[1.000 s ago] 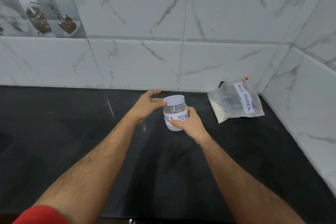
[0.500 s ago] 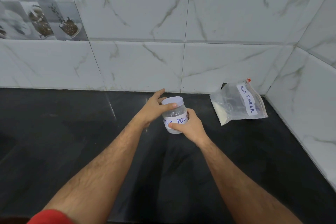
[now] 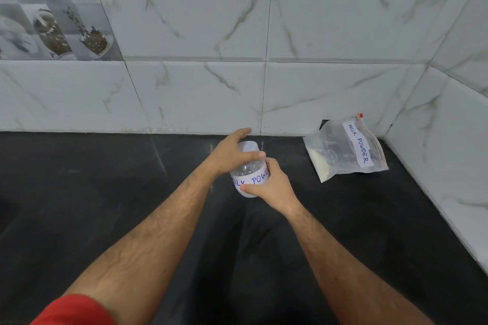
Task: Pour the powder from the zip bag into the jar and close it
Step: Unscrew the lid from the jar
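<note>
Red sleeve edge [image 3: 74,309] at bottom left, bare forearms reaching forward over the black stone counter [image 3: 79,206]. Right hand [image 3: 272,187] wraps the lower body of the small clear plastic jar [image 3: 250,177] with its handwritten white label, jar upright, held just above or on the counter; cannot tell which. Left hand [image 3: 232,153] is cupped over the pale lilac screw lid [image 3: 248,145], fingers curled round its rim. Half a second earlier that hand sat more beside the lid; now it covers most of it, likely unscrewing. Farther right, well apart, the clear zip bag of white powder [image 3: 346,150] lies flat near the tiled corner, long axis toward the wall, nearer the right hand.
</note>
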A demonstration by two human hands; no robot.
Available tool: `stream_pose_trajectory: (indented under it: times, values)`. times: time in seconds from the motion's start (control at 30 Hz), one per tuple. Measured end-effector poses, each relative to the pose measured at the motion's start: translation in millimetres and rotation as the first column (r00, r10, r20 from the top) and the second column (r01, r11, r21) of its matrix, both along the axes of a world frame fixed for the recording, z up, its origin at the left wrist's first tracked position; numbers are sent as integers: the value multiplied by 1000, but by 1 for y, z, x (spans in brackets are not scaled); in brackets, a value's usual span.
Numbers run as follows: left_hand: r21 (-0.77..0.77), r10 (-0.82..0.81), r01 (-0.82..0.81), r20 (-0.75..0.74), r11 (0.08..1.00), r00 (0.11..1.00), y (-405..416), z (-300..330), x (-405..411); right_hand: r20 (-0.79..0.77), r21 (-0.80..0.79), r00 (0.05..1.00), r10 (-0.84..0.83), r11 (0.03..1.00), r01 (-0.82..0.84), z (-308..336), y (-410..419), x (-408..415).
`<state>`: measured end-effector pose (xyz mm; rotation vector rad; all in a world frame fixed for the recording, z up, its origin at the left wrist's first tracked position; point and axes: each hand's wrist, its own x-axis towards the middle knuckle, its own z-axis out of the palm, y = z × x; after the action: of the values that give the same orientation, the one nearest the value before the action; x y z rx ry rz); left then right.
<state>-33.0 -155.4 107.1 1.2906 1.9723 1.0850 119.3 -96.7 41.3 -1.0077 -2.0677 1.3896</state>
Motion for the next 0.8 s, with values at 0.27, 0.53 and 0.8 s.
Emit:
stream_pose_trajectory:
  times: [0.27,0.53,0.8]
  values:
    - [-243,-139,84,-217,966,966,9,11,3,43,52,999,-30,998,28,-8,10,2]
    - [-273,-56,-31,-304,961,951,20,5,3,58,57,997,-45,997,42,-19,17,6]
    - [-157,269,-221,460,962,846,20,-24,-19,19,44,997,-71,997,70,-25,24,8]
